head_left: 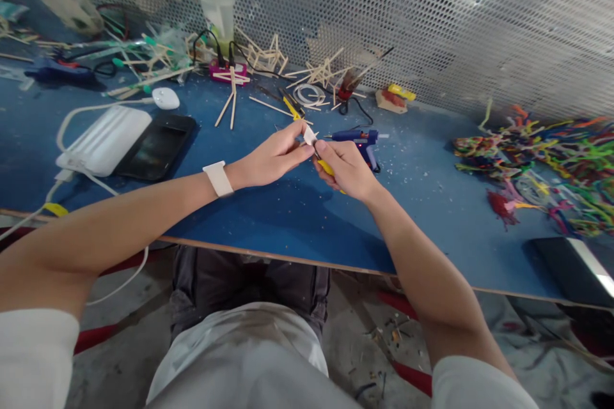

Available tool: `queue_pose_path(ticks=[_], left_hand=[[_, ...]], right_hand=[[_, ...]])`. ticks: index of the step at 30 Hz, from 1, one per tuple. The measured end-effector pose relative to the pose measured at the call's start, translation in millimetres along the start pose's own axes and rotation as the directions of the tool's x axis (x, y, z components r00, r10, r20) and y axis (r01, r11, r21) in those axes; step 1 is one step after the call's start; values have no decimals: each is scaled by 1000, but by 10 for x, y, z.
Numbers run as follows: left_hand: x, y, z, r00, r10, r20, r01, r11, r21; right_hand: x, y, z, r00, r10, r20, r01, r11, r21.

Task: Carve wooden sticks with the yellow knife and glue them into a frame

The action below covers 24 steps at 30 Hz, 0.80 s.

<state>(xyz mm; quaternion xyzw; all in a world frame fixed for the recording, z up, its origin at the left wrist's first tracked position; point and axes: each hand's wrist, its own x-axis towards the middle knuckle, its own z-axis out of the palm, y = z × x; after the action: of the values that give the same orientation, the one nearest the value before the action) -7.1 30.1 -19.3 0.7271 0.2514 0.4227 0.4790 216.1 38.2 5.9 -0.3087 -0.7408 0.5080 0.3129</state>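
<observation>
Out over the middle of the blue table, my left hand [281, 154] pinches a small off-white piece [309, 135] between its fingertips. Close against it, my right hand [348, 167] is closed around a yellow-handled knife [326, 167], most of which my fingers hide. The dark front end of the knife meets the white piece; whether it cuts into it I cannot tell. Just behind my right hand lies a blue hot glue gun [357, 137], its nozzle pointing left. A yellow and black cutter [291, 105] rests beyond my left fingertips.
Left are a white power bank [105, 137] with cables and a black phone [156, 147]. Thin wooden sticks [263, 54], a white coil [308, 96] and a cup with a straw [217, 13] stand along the perforated metal panel. Colourful pipe cleaners [551, 166] heap up at right.
</observation>
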Motion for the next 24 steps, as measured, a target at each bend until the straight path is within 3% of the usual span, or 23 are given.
queue_pose_path(ticks=[7,15,24], left_hand=[[10,-22,-7,995,-40,93,50,993,-105],[10,-17,-2,999,39,23,-40,998,44],[6,-15,16,998,16,60,-15,1000,-12]], right_hand=[[8,-2,-23,999,-41,35,43,998,-44],[10,13,-35,998,-46,37,47,998,-33],[-1,-23,-34,998,-30,56,31,999,-14]])
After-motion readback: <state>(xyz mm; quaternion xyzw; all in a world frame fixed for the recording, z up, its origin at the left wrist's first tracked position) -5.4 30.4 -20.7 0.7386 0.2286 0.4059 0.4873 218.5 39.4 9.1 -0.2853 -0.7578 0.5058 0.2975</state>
